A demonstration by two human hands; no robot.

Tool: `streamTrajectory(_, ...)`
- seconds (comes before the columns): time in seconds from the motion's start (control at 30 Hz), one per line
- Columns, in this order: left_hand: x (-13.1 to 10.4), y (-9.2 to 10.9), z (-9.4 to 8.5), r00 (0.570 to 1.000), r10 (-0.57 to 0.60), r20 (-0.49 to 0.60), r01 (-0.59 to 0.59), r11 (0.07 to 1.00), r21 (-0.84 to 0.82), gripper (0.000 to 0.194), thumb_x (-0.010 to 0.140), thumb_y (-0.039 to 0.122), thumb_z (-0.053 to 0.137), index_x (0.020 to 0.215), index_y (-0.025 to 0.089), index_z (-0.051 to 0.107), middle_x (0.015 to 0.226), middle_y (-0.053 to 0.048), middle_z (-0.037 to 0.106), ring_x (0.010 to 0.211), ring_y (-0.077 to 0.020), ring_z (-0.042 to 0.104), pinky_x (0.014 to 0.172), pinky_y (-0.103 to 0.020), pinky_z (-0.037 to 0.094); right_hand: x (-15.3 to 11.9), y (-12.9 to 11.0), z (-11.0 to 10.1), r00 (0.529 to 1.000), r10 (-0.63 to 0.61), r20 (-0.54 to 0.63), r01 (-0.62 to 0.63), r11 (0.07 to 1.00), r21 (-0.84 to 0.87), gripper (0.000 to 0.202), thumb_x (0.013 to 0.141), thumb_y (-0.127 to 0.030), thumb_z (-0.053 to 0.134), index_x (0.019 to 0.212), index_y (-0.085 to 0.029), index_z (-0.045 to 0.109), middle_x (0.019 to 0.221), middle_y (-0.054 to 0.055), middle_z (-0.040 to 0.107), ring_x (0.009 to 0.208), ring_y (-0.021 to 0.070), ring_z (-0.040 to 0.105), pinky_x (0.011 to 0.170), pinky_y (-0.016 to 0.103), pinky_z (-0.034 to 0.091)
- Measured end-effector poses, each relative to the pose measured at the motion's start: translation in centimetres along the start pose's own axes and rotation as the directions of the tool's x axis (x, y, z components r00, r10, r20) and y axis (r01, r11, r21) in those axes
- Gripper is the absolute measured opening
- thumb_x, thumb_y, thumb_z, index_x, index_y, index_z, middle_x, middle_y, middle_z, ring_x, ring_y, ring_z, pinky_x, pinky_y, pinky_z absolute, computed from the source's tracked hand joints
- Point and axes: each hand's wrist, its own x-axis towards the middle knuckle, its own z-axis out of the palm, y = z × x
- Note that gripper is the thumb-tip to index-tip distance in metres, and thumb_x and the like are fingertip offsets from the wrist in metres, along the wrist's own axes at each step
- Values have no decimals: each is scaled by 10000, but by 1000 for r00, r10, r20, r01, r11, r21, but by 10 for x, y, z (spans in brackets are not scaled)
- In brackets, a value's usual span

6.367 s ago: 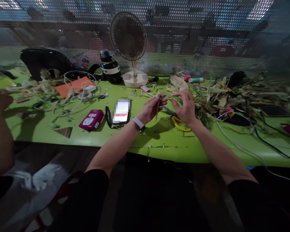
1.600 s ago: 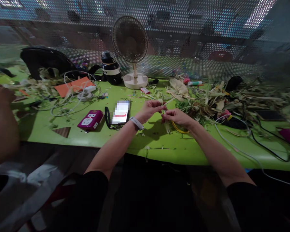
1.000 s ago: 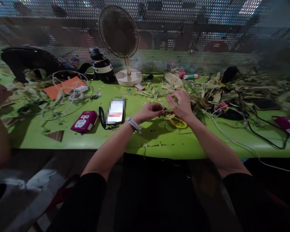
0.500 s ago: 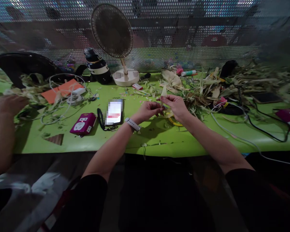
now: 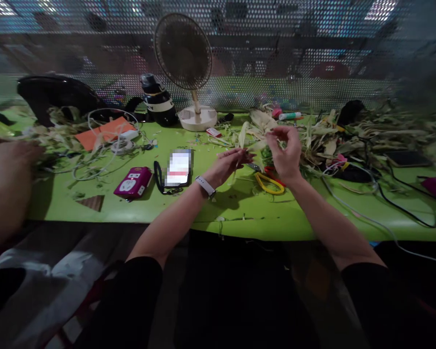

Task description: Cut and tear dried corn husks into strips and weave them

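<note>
My left hand [image 5: 229,167] is closed in a pinch on pale dried corn husk [image 5: 242,135], which sticks up past the fingertips. Held higher and to the right, my right hand [image 5: 288,154] has its thumb and fingertips together. A thin pale strip reaches towards that pinch, though its end is hard to make out. Below the hands, a yellow looped handle [image 5: 269,186] lies on the green tabletop [image 5: 236,206]. A red part and a grey blade-like part beside it look like scissors, partly covered.
Heaped husks [image 5: 321,140] spread across the right side with cables. A phone [image 5: 179,167], purple power socket [image 5: 133,183], desk fan [image 5: 197,118] and black bottle [image 5: 159,109] stand left of my hands. Another person's hand [image 5: 12,157] rests at the far left. A perforated screen [image 5: 240,92] runs behind.
My right hand has moved up and to the right, away from my left hand. More of the yellow handle and the red part shows. The whole view has shifted slightly.
</note>
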Motion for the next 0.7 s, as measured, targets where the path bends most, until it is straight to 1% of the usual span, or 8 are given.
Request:
streamTrajectory(0.07,1,2,0,1000,11,-27,-12,998,-64,195,806,343,688,916,188,726,958,-61,763,902,-153,697,787,-261,478,-6,-4,0,988,-36,152,48,996,-78,304,846,-486,584,748,-201,625,810,63,637,817,199,575,785,352,454)
streamTrajectory(0.13,2,1,0,996,54,-71,-59,995,-77,187,808,341,686,897,181,724,955,-62,763,916,-153,693,832,-271,485,-15,-3,7,909,31,415,34,988,-149,298,826,-445,604,665,-195,617,711,47,634,699,179,553,732,346,437)
streamTrajectory(0.2,2,-1,1,986,112,-121,-123,989,-88,170,773,317,726,870,177,719,942,-55,762,923,-147,689,850,-266,490,-23,3,17,842,114,527,-25,984,-174,277,780,-446,653,693,-183,642,748,55,667,713,183,560,742,348,435)
streamTrajectory(0.27,1,-3,2,979,145,-144,-161,981,-105,175,726,293,771,843,175,716,915,-46,761,920,-140,687,861,-259,493,-30,10,27,777,192,600,-174,981,-89,291,755,-460,663,778,-170,668,821,62,697,757,186,587,764,345,447)
streamTrajectory(0.43,-1,-1,5,984,122,-132,-137,984,-111,184,684,288,811,804,173,732,837,-32,752,852,-133,683,800,-243,513,-35,16,38,747,293,597,-454,881,135,292,685,-457,695,765,-183,634,777,31,680,772,172,602,792,336,477)
streamTrajectory(0.53,-1,1,5,981,115,-158,-132,986,-101,153,694,270,805,786,169,735,826,-27,747,829,-123,679,774,-232,512,-35,13,37,711,379,593,-595,773,219,278,663,-432,719,756,-202,595,755,17,670,748,163,615,782,328,504)
streamTrajectory(0.63,-1,1,6,980,107,-168,-128,985,-116,156,695,265,805,790,166,729,823,-21,745,788,-114,675,750,-237,513,-35,9,37,662,391,640,-677,678,286,325,642,-424,736,847,-221,588,781,-3,666,739,158,627,755,325,523)
streamTrajectory(0.7,-1,-1,7,980,114,-165,-135,983,-122,173,682,261,815,794,164,727,824,-22,745,775,-110,673,734,-232,511,-35,8,37,658,372,655,-661,703,264,333,628,-419,749,849,-215,605,754,-13,644,706,144,600,729,312,514)
